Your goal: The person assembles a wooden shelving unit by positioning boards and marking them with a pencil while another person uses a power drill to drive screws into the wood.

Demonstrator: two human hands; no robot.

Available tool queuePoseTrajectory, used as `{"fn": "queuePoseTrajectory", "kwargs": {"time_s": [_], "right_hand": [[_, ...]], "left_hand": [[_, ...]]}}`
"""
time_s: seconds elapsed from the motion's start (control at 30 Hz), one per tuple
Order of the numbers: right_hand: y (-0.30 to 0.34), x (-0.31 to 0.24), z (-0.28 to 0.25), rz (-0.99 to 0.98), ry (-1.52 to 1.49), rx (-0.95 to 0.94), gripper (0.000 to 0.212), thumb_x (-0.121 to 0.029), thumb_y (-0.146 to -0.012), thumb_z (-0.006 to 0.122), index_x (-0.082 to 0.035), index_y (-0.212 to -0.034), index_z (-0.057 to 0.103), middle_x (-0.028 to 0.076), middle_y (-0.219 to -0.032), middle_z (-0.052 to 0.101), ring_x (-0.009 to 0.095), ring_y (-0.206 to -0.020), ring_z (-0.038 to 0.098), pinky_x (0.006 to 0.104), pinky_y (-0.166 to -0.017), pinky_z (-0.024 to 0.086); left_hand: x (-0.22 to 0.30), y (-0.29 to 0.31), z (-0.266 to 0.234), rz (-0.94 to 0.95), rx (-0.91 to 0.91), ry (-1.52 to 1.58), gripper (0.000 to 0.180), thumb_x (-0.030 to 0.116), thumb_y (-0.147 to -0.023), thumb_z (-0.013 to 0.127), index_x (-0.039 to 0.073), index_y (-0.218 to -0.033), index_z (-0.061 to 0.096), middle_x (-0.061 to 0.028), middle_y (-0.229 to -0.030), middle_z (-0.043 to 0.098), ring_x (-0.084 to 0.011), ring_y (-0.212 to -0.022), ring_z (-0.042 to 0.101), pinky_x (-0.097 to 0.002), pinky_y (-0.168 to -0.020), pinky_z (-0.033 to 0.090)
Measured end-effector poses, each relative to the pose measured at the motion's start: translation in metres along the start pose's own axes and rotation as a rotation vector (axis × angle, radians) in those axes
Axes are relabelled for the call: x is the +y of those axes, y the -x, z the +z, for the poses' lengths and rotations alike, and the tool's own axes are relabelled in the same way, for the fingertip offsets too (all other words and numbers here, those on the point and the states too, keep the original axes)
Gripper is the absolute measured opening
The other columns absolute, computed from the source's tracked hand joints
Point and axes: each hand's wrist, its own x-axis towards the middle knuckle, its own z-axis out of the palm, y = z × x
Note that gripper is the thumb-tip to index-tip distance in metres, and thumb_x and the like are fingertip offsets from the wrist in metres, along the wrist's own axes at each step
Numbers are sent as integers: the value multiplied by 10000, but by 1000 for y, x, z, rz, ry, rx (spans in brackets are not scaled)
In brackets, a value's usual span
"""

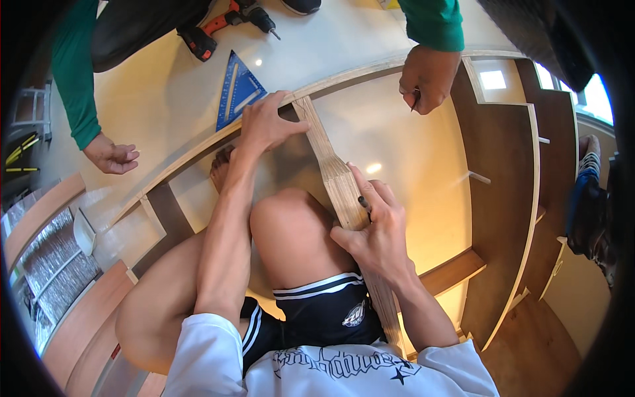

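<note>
A long plywood strip [337, 182], its layered edge facing up, runs from the far frame edge back toward my body. My left hand [266, 126] grips the corner where the strip meets the curved plywood frame [344, 78], thumb against the strip and fingers over the frame. Farther down, my right hand [377, 228] straddles the strip, thumb on one side and index finger along the other. A black pen-like stick [363, 201] pokes out between its fingers. My bent knee [291, 228] is beside the strip.
Across from me, a co-worker in green sleeves has one loosely curled hand [111, 154] and another hand [431, 78] pinching something small and dark. A blue set square [239, 92] and a cordless drill [228, 25] lie on the floor. Brown panels [496, 172] stand right.
</note>
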Motion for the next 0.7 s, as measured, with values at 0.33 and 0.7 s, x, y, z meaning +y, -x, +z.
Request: {"fn": "queuePoseTrajectory", "kwargs": {"time_s": [0.33, 0.7], "right_hand": [[-6, -5, -2, 30, -66, -11, 928, -101, -665, 827, -34, -1554, 567, 252, -1173, 660, 422, -1092, 662, 461, -991, 561], [-15, -16, -6, 121, 50, -64, 951, -113, -618, 788, -81, -1546, 583, 207, -1137, 669, 352, -995, 714, 423, -864, 602]], "left_hand": [[-17, -13, -12, -21, -124, 0, 707, 335, -789, 811, 189, -1465, 669, -181, -1305, 751, -374, -1196, 711, -435, -1052, 548], [-46, -40, -28, 171, -273, 173, 658, 539, -742, 923, 180, -1277, 790, -173, -995, 799, -386, -961, 752, -439, -863, 577]]}}
